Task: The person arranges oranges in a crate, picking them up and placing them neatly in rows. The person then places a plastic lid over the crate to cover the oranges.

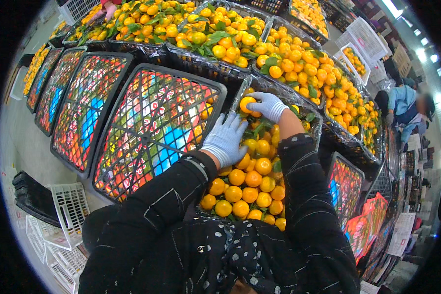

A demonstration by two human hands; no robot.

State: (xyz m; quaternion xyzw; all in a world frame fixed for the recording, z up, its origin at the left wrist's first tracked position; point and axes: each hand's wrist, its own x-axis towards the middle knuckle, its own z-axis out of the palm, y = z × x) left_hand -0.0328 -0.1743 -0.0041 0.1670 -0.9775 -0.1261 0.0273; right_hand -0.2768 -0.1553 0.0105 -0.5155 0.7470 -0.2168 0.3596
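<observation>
In my gloved right hand (267, 105) is an orange mandarin (247, 104), held at the far end of a plastic-lined crate (318, 126). Fingers spread, my gloved left hand (226, 139) rests palm down near that crate's left side, over the fruit; whether it presses on fruit or on the rim I cannot tell. Rows of mandarins (253, 179) lie in the near part of the crate, with green leaves (259, 126) among the fruit in the middle. My sleeves hide parts of both sides of the crate.
Crates of leafy mandarins (220, 36) stand beyond. Left is a black lattice-topped crate (146, 137) over printed sheets, with similar ones behind. White plastic baskets (64, 217) sit lower left. Printed red sheets (367, 224) lie right. A co-worker (404, 106) bends at right; another person's hand (110, 11) shows upper left.
</observation>
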